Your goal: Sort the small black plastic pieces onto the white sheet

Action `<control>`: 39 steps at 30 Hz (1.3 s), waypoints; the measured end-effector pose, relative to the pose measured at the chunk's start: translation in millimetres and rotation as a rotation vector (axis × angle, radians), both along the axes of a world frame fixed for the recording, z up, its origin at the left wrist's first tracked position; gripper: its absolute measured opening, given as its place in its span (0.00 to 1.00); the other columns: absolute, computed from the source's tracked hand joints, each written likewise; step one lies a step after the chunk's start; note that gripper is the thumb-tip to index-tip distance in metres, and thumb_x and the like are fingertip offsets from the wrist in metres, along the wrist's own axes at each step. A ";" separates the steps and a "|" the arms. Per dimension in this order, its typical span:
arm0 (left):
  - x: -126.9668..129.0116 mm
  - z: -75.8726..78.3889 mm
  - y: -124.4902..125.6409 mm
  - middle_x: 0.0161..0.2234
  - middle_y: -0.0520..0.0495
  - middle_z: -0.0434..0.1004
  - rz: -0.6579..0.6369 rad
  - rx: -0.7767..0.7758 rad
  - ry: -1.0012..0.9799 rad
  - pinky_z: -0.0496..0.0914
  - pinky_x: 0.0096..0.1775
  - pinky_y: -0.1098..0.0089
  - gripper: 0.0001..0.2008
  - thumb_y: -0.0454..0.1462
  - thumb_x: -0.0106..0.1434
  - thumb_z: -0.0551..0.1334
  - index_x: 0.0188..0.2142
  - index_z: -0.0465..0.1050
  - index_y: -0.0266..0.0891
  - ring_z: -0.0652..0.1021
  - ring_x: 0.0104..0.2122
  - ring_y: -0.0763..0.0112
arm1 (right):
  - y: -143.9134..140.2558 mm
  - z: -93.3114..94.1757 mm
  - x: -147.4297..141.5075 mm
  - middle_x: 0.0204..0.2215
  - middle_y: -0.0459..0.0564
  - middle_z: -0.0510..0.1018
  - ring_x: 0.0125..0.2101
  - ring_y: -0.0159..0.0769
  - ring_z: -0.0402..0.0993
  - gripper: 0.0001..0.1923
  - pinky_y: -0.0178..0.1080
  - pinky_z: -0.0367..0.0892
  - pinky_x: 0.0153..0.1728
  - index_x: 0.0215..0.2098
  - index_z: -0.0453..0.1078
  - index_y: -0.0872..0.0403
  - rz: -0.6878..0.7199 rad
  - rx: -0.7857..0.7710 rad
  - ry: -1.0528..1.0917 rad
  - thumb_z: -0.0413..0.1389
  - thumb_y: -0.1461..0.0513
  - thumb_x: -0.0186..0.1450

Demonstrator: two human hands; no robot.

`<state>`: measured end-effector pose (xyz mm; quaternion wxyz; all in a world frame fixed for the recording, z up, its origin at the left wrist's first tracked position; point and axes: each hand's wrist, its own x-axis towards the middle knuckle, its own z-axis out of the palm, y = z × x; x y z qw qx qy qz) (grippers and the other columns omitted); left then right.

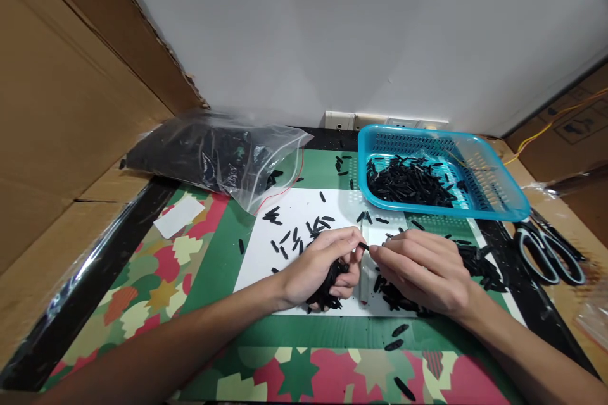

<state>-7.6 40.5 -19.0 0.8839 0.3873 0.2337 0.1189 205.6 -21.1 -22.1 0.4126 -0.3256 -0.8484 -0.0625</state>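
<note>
Green patterned cutting mat point(223, 266) lying under white paper sheet point(304, 209), blue perforated plastic basket point(479, 199) sitting far right w/ black bits, left hand point(316, 266) clutching bunch of small black plastic pieces point(327, 291), right hand point(422, 269) fingertips pinching w/ left thumb on one small black piece point(363, 245) over sheet center.

I see a small black piece point(363, 245), slim and short, held level between the fingertips of my left hand point(318, 266) and my right hand point(420, 266), just above the white sheet at the near middle. My left hand also grips a bunch of black pieces point(327, 288) in its palm, their ends sticking out toward the near side. More of the same black pieces point(394, 296) lie in a loose heap under my right hand, on the sheet. Both hands rest low, knuckles up, thumbs nearly touching.
</note>
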 end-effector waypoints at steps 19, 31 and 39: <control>-2.7 -1.8 -0.1 0.20 0.59 0.60 0.000 0.015 -0.031 0.51 0.20 0.78 0.12 0.45 0.75 0.54 0.36 0.58 0.43 0.59 0.17 0.81 | 7.8 -3.2 0.0 0.29 0.51 0.80 0.27 0.34 0.74 0.08 0.37 0.67 0.28 0.44 0.75 0.57 -0.144 -0.184 0.105 0.62 0.71 0.68; -2.4 -1.0 0.3 0.20 0.59 0.59 0.016 0.032 -0.035 0.50 0.20 0.78 0.12 0.46 0.75 0.54 0.37 0.59 0.43 0.60 0.16 0.80 | 6.2 0.8 -1.7 0.31 0.50 0.82 0.29 0.33 0.78 0.08 0.34 0.71 0.30 0.43 0.75 0.55 -0.068 -0.277 0.177 0.61 0.71 0.68; -2.0 1.2 0.5 0.20 0.59 0.60 0.020 0.001 -0.028 0.51 0.20 0.79 0.12 0.45 0.74 0.56 0.36 0.58 0.43 0.60 0.16 0.80 | 5.6 2.2 -0.8 0.32 0.51 0.82 0.30 0.34 0.79 0.07 0.36 0.73 0.31 0.43 0.74 0.54 -0.036 -0.337 0.217 0.60 0.71 0.68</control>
